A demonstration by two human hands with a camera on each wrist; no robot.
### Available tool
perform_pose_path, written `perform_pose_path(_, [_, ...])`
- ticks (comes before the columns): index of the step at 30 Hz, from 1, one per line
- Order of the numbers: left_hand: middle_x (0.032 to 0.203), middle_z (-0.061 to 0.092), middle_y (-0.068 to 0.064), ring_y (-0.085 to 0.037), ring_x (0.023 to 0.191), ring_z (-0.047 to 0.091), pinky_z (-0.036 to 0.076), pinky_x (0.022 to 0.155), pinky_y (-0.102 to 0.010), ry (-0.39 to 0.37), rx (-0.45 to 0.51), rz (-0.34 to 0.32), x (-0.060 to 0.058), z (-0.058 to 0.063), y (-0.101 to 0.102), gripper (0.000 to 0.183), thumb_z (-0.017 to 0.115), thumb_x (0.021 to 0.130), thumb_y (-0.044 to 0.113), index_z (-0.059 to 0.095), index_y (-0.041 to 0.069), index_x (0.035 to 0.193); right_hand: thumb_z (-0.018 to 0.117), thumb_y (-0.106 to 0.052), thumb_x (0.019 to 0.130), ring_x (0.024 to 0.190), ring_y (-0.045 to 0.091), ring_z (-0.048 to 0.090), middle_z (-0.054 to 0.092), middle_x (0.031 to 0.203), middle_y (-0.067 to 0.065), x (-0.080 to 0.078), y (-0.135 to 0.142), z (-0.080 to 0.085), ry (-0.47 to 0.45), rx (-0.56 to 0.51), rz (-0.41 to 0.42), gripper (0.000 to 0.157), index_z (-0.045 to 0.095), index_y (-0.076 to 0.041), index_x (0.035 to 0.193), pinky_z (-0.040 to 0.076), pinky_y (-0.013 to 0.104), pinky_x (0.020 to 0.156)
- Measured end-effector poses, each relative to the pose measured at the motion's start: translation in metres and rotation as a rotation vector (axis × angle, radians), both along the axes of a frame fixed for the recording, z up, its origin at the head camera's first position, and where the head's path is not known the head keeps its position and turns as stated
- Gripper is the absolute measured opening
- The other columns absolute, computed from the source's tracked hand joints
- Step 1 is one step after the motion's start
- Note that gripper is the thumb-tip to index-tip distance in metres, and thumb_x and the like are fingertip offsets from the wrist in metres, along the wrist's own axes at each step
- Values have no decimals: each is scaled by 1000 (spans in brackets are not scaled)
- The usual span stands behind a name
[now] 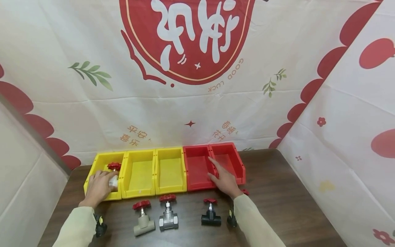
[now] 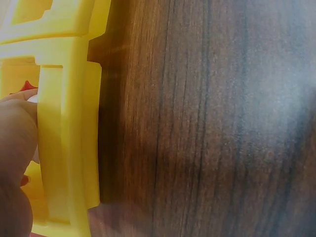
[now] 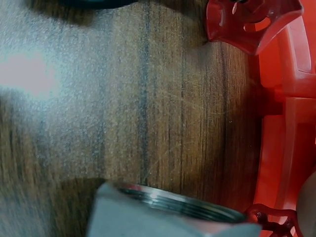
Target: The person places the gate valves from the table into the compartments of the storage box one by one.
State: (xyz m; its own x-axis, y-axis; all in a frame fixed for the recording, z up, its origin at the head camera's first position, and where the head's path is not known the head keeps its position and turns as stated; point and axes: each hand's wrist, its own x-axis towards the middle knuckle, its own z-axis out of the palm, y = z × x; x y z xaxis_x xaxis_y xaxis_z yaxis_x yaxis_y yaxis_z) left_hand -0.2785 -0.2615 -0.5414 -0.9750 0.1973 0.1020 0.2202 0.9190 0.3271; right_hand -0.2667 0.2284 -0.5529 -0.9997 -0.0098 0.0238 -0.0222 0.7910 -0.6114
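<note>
My left hand (image 1: 99, 185) reaches into the leftmost yellow bin (image 1: 112, 196), its fingers curled round a white valve (image 1: 113, 181) with a red handwheel (image 1: 114, 166). In the left wrist view the bin's front wall (image 2: 64, 148) covers most of that valve. Over the divider between two red bins hovers my right hand (image 1: 226, 180), thumb and fingers apart and nothing held. On the table in front of the bins stand a beige valve (image 1: 144, 224), a silver metal valve (image 1: 168, 219) and a black valve (image 1: 211, 218), each with a red handwheel.
Beside the left bin are two more yellow bins (image 1: 139, 192), then the red bins (image 1: 200, 187). A metal valve (image 3: 163, 212) lies under my right forearm, mostly hidden in the head view; its red handwheel (image 1: 245, 192) peeks out. A printed cloth (image 1: 172, 120) hangs behind the wooden table (image 1: 277, 199).
</note>
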Motion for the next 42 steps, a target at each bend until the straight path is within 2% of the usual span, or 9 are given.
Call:
perform_pose_path(11, [112,61,-24,-37,99,45,32,79,-50,23,-52,-5,1,2,3,60,84,71,23,62,2,122,75,-41,81,119,23,48,44,140,-12,0,0,-1,4,5,-3,84,20,-61,141,44,58,90])
perform_pose_path(22, [114,61,-25,-37,98,43,31,79,-49,-2,-36,17,2,4,5,61,85,71,20,61,0,123,76,-41,80,120,23,47,44,140,-11,-1,-1,1,-1,9,-10,85,20,-61,140,45,57,89])
perform_pose_path(30, [113,61,-24,-35,96,43,30,76,-46,12,-29,19,4,4,5,59,84,71,19,62,1,123,76,-40,80,120,22,47,43,140,-11,0,-1,0,-7,5,-4,86,18,-62,140,45,57,90])
perform_pose_path(42, [118,58,-26,-39,102,42,31,81,-50,-2,-27,14,3,2,5,57,80,76,15,59,2,127,75,-40,81,120,23,47,43,141,-11,1,0,2,-8,-5,0,85,19,-61,141,43,58,91])
